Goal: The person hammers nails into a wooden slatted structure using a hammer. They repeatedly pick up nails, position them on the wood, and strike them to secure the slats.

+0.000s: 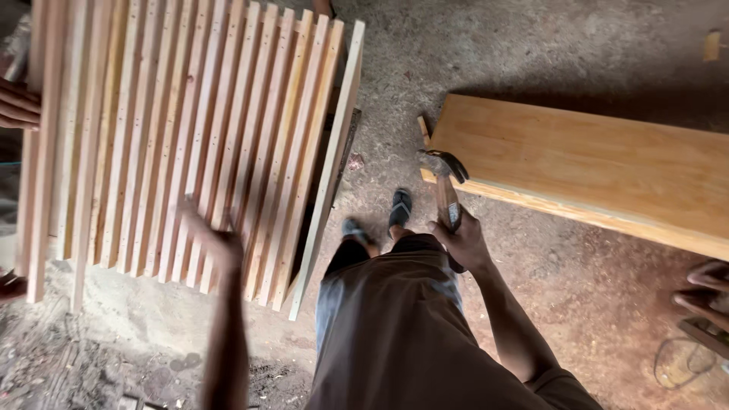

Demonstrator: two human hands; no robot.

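A wide panel of several pale wooden slats (190,137) lies to the left, its slats running away from me. My left hand (209,239) rests on the near edge of the slats, blurred, fingers spread. My right hand (459,239) grips the wooden handle of a claw hammer (444,178), whose metal head points away from me above the floor. Another person's hand (17,106) holds the panel's far left edge.
A broad smooth wooden board (592,167) lies on the dirt floor at the right. My feet in sandals (380,220) stand between the panel and the board. Another person's foot (702,288) and a cord (683,364) show at the right edge.
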